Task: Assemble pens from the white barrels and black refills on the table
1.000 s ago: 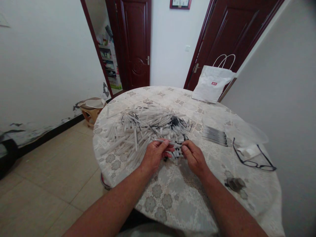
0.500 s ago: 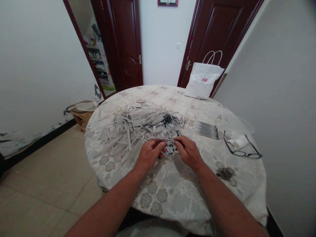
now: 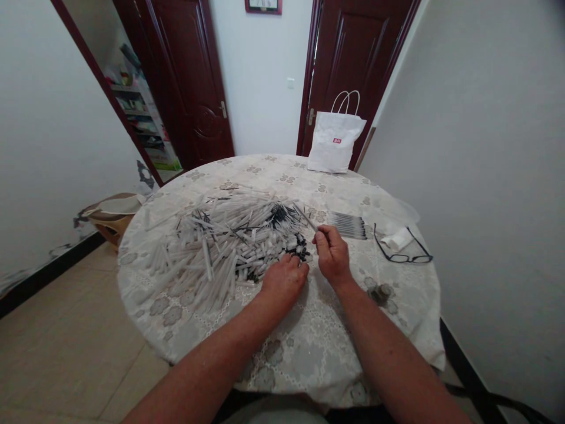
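Observation:
A big heap of white pen barrels [image 3: 207, 250] and thin black refills [image 3: 278, 215] covers the left and middle of the round table [image 3: 309, 341]. Small black caps [image 3: 295, 246] lie at the heap's near right edge. My left hand [image 3: 285, 281] rests palm down at that edge, fingertips among the caps; what it holds is hidden. My right hand [image 3: 331, 253] is closed on a slim white pen [image 3: 308, 219] that points up and to the left. A short row of finished pens [image 3: 348, 225] lies just right of this hand.
Black-framed glasses [image 3: 404, 252] and a crumpled white tissue [image 3: 397, 238] lie at the table's right. A white paper bag [image 3: 334, 144] stands at the far edge before dark red doors. A low stool [image 3: 112, 215] sits on the tiled floor at left.
Both hands held one pen together before. Now my left hand has let go and dropped onto the caps, while my right hand carries the pen to the right. The view has swung right.

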A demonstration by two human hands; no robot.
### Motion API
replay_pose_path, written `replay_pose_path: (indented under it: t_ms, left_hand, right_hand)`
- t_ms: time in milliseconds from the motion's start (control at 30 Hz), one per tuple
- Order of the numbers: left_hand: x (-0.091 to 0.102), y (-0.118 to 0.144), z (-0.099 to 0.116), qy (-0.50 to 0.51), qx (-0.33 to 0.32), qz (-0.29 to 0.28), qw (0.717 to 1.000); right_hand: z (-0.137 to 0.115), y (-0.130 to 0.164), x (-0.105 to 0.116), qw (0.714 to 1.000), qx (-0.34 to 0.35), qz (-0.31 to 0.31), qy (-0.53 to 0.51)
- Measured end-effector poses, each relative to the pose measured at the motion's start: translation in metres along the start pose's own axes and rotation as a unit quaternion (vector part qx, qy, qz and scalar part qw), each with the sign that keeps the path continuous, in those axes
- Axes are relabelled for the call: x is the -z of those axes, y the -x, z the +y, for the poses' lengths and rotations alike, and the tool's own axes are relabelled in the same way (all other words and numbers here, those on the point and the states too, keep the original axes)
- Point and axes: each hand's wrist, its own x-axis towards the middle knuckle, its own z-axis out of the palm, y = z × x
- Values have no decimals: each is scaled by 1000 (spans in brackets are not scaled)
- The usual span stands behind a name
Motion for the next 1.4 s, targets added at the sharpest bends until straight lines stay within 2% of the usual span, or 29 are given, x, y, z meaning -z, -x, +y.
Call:
replay_pose_path:
  t_ms: [133, 267, 400, 467, 500, 533, 567, 633, 700, 767, 833, 900, 1000, 1100, 1400]
  left_hand:
    - [-8, -5, 1, -6, -7, -20, 1000]
    - [-10, -3, 0, -7, -11, -10, 1000]
    - [-4, 5, -7, 51, -9, 44, 998]
    - [5, 11, -17, 139, 20, 99, 985]
    - [10, 15, -23, 202, 45, 136, 969]
    - [15, 17, -30, 278, 82, 177, 941]
    - [19, 20, -38, 360, 128, 212, 900]
    - [25, 23, -55, 515, 212, 253, 791]
    - [26, 25, -69, 634, 244, 279, 679]
    - [24, 25, -78, 715, 241, 288, 590]
    - [20, 25, -83, 761, 235, 288, 532]
    - [17, 25, -85, 783, 233, 287, 500]
    - [14, 25, -84, 801, 221, 290, 474]
    - [13, 25, -84, 806, 208, 292, 471]
    - [17, 27, -79, 776, 218, 282, 520]
  right_hand:
    - [-1, 0, -1, 1000, 15, 1, 9]
    - [-4, 0, 0, 1000, 26, -3, 8]
    - [-5, 2, 0, 1000, 17, 2, -3]
    - [-5, 3, 0, 1000, 7, 3, -11]
    - [-5, 4, 0, 1000, 4, 0, -14]
    - [-5, 4, 0, 1000, 3, -6, -17]
    - [-5, 5, 0, 1000, 6, -16, -18]
    - [-6, 7, 0, 999, 19, -38, -19]
    - [-8, 8, -1, 997, 38, -62, -17]
    - [-10, 10, -2, 995, 56, -81, -15]
    - [-11, 11, -3, 993, 67, -98, -14]
    - [-11, 12, -4, 992, 70, -109, -12]
    - [-10, 13, -5, 991, 63, -117, -1]
    - [-8, 13, -6, 991, 60, -120, 10]
    - [-11, 14, -9, 986, 79, -144, 37]
